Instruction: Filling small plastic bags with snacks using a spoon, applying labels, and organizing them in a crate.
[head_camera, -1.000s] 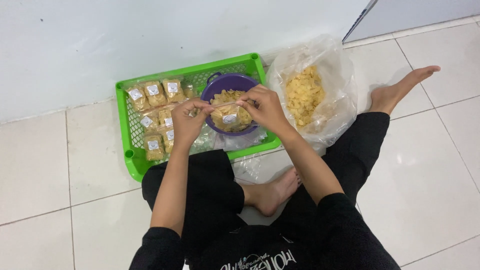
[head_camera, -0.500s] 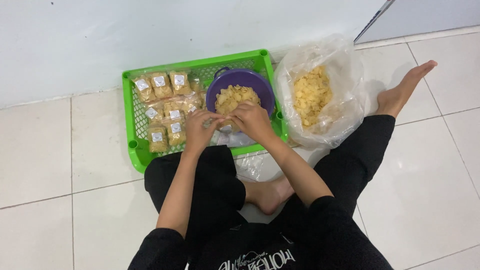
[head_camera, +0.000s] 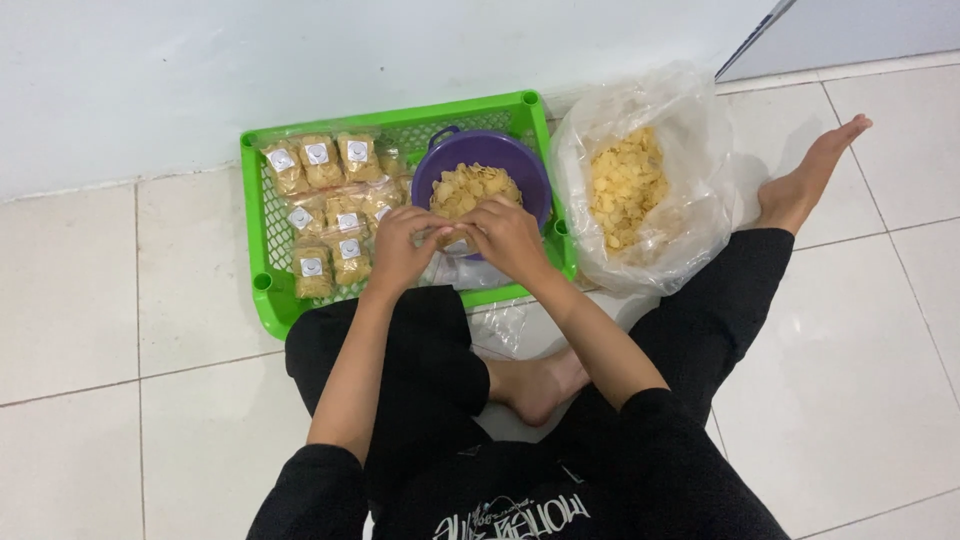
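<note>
A small clear plastic packet of pale yellow chips (head_camera: 455, 243) sits pinched between both hands, low over the near edge of the round purple plastic bowl (head_camera: 480, 160) — only a sliver of the packet shows between the fingers, so its exact shape is hard to read. What does show runs crosswise, from one hand to the other, with each hand at one end of it. The left hand (head_camera: 405, 245) is closed on the packet's left end, fingers curled in and thumb tucked; the right hand (head_camera: 510, 240) is closed on the right end in the same way. The two hands meet, fingertips nearly touching, so neither is clearly nearer — the packet lies straight between them, just ahead of the knuckles.

The bowl is heaped with loose chips and stands in the right half of a bright green slotted plastic crate (head_camera: 262, 240). The crate's left half holds rows of filled, sealed chip packets with white labels (head_camera: 325, 215), lying flat just left of the left hand. Right of the crate, touching it, a large clear plastic bag of loose chips (head_camera: 640, 180) slumps open on the white tiled floor (head_camera: 100, 300).
</note>
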